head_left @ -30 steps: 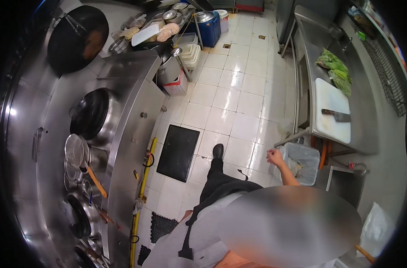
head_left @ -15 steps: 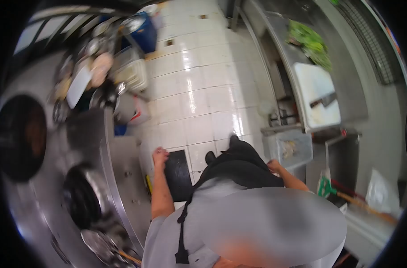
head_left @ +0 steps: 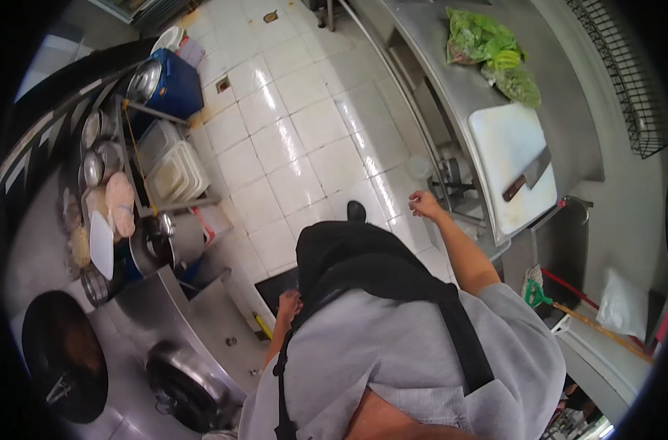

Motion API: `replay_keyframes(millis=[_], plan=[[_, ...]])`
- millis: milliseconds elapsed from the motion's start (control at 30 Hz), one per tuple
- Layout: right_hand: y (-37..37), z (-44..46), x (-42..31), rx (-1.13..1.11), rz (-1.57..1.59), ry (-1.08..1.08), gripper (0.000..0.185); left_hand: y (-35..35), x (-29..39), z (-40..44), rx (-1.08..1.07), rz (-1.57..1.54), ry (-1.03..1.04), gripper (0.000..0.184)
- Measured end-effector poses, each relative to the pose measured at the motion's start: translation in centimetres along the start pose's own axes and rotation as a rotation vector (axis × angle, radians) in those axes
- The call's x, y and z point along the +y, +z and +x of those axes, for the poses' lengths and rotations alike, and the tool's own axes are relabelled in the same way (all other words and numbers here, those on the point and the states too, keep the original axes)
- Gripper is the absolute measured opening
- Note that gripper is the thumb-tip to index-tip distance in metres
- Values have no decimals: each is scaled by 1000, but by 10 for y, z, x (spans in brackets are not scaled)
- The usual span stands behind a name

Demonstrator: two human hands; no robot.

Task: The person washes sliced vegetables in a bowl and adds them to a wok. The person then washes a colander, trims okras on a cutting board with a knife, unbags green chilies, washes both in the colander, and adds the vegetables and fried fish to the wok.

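Steel-lined kitchen aisle, with a white tiled floor [head_left: 290, 169] glossy down the middle. Nearest, a grey shirt [head_left: 393, 323] and a black apron [head_left: 349, 257], one dark shoe [head_left: 356, 211] showing past the hem. Left hand [head_left: 289, 303] low at the apron's side, fingers loosely curled, nothing visible in the grip; cannot tell whether touching the cloth. Behind the left hand in view, flat on the floor, a black mat [head_left: 272, 287], partly hidden by hand and apron. Right hand [head_left: 424, 204] well apart from the left and farther forward, over the floor near the steel table [head_left: 572, 136], fingers bent in, seemingly empty.

Off to the left, a dark round pan [head_left: 180, 392] on the stove. On the right, at the table's near end, a white cutting board [head_left: 506, 136] bearing a knife [head_left: 526, 180], handle toward the aisle. Beyond the board, leafy greens [head_left: 484, 40]. Farther up on the left, stacked pale tubs [head_left: 184, 172], then a blue cooler [head_left: 176, 84].

Main risk, by judgement: slipping, from possible water or grease behind the floor's shine. Also tripping, from a toe under the mat's edge; or knocking the knife loose, from swinging the right arm wide across the board.
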State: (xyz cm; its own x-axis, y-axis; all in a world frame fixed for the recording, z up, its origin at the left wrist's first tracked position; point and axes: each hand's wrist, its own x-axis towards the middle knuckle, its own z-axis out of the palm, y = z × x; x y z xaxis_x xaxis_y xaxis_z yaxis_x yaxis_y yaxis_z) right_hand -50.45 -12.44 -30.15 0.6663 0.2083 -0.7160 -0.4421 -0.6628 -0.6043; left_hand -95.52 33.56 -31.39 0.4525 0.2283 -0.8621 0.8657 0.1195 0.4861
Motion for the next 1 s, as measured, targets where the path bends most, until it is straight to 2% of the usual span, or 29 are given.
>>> replay_keyframes(millis=[67,167,200,233,267,333,400,467,567,667,733,800,867,933,1000], plan=[[-21,12,-18,11,52,-15,32,2,-41,42,-20,-25,137,20],[-35,29,-25,72,88,77,33,2,39,57,61,353,511,23],[-37,24,-24,130,-9,61,32,-26,7,79,-46,168,157,25],[-40,17,-23,180,-107,57,31,-33,54,79,-76,-7,-19,28],[-47,17,-27,236,-210,42,31,-39,89,92,-101,-139,-79,31],[-49,16,-33,317,-276,37,31,-58,139,133,-148,-346,-98,37],[-62,27,-34,399,-334,13,33,-63,186,181,104,-94,17,32],[-77,46,-44,454,-361,91,34,-58,253,189,118,-231,56,38],[-105,114,-64,600,-382,138,28,-38,318,193,100,-309,100,40],[-129,190,-44,680,-488,178,31,-16,329,200,-24,-162,133,42],[-168,262,-27,783,-530,210,38,-3,310,209,-39,-68,83,43],[-195,309,3,921,-505,306,49,1,257,224,25,-87,-53,38],[-230,360,53,1080,-760,162,67,-3,176,236,99,-133,-218,40],[-254,383,52,1078,-908,262,76,-11,123,223,84,23,-256,40],[-272,403,35,1081,-978,470,68,-21,43,204,126,110,-281,38]])
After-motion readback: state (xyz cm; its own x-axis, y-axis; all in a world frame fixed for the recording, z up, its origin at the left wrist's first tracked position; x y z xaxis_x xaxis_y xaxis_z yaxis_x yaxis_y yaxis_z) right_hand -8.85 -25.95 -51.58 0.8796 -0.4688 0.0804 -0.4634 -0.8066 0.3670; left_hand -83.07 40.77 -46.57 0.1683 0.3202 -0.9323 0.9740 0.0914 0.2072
